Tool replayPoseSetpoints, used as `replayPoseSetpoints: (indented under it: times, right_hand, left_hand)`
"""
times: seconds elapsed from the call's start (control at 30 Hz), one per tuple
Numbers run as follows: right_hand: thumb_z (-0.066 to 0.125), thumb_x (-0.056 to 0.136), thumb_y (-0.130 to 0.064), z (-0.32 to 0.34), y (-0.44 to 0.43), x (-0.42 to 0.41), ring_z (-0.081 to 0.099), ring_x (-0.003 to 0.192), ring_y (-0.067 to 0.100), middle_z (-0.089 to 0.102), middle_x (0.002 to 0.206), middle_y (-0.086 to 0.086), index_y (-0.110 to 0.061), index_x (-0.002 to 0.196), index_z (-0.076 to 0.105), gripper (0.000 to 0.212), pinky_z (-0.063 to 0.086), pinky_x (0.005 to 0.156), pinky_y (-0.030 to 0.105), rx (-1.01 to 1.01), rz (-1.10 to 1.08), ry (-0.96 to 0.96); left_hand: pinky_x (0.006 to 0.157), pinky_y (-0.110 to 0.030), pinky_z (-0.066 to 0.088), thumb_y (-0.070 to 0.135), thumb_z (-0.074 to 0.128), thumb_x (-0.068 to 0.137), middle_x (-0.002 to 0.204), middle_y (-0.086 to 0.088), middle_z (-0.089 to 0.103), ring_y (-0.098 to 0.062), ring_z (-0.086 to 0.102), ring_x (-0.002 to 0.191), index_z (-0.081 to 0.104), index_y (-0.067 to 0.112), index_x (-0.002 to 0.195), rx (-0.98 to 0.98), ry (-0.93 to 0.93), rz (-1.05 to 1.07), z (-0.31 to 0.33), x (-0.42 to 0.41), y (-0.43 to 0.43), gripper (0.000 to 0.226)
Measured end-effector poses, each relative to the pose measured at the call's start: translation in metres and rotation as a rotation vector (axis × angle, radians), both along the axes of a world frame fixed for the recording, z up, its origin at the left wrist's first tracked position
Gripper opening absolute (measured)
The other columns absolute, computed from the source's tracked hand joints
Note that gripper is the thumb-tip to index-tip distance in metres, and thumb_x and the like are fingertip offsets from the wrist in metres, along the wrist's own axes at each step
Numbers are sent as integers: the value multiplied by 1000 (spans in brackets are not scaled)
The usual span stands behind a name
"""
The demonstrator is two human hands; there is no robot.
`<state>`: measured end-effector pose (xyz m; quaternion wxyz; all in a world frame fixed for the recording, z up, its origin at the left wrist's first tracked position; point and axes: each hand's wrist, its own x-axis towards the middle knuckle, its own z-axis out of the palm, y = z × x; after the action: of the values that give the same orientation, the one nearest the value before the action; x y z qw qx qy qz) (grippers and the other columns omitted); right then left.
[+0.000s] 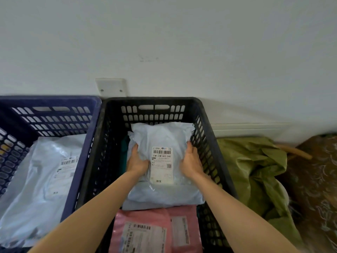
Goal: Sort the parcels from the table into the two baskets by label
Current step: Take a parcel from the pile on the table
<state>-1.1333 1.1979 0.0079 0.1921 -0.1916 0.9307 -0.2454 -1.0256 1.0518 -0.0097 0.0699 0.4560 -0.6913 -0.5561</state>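
A pale blue parcel (162,136) with a white barcode label lies inside the black basket (107,143), label up. My left hand (136,161) grips its left edge and my right hand (191,161) grips its right edge, thumbs on top. Under its near end lie pink parcels (156,230) with labels. To the left, the blue basket (82,161) holds another pale blue labelled parcel (42,179).
A white wall with a small screwed plate (111,87) stands behind both baskets. Right of the black basket lie a crumpled green sack (255,170) and a brown patterned bag (317,179). The table is out of view.
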Motion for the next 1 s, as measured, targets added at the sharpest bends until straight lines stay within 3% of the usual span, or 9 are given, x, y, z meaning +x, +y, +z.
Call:
replayPoseSetpoints:
  times: [0.07, 0.13, 0.2, 0.3, 0.43, 0.53, 0.77, 1.0]
  right_hand:
    - [52, 93, -5, -3, -3, 1, 20, 144, 28, 16, 156, 13, -13, 154, 2, 79, 24, 118, 44, -7, -16, 75]
    - [51, 94, -5, -5, -8, 2, 17, 146, 29, 12, 158, 16, -8, 154, 5, 76, 24, 119, 42, -10, 21, 249]
    - [50, 95, -10, -9, -12, 3, 13, 148, 30, 12, 159, 17, -8, 154, 11, 70, 22, 120, 44, -12, 168, 412]
    - [36, 101, -38, -19, -16, 5, -1, 150, 27, -1, 162, 10, -21, 155, 9, 63, 6, 122, 45, 77, 422, 457]
    - [18, 98, -57, -41, -18, -1, -17, 148, 26, -20, 161, 2, -34, 154, -3, 65, -6, 121, 45, 138, 478, 346]
    - [5, 89, -66, -56, -17, -6, -19, 147, 26, -23, 160, 0, -39, 152, -9, 70, -6, 121, 46, 155, 460, 320]
    - [3, 88, -66, -70, -19, -6, -20, 147, 27, -24, 160, 0, -43, 150, -12, 68, -9, 119, 50, 203, 418, 314]
    - [4, 89, -65, -76, -22, -12, -20, 147, 28, -25, 159, 1, -42, 150, -14, 67, -7, 119, 51, 218, 436, 280]
  left_hand:
    - [100, -45, 46, 33, 64, 84, 136, 1, 50, -26, 55, 112, 22, 43, 145, -26, -44, 12, -4, 1, 4, 75]
    - [96, -42, 44, 23, 62, 88, 136, -6, 35, -31, 47, 115, 13, 32, 150, -172, -104, 53, 2, 3, 16, 79]
    - [103, -46, 40, 16, 57, 91, 148, -15, 24, -36, 37, 128, 18, 18, 150, -532, -112, 21, 2, 5, 22, 71]
    - [118, -52, 16, 30, 40, 98, 160, -14, 11, -31, 10, 148, 22, 17, 152, -936, -167, -354, -19, 5, 19, 59]
    - [118, -53, -5, 50, 6, 97, 162, -5, -1, -24, -7, 148, 7, 28, 153, -1015, -326, -560, -46, 1, 13, 60]
    - [115, -59, -5, 54, 8, 98, 162, -6, 0, -31, -2, 149, 7, 34, 154, -1056, -393, -569, -55, -2, 10, 60]
    - [113, -64, 3, 56, 16, 97, 162, -6, 10, -38, 4, 147, 19, 35, 153, -1032, -388, -539, -76, -4, 10, 60]
    - [114, -57, -10, 58, 7, 96, 163, 0, -7, -33, -10, 148, 1, 40, 153, -973, -419, -538, -79, -7, 10, 60]
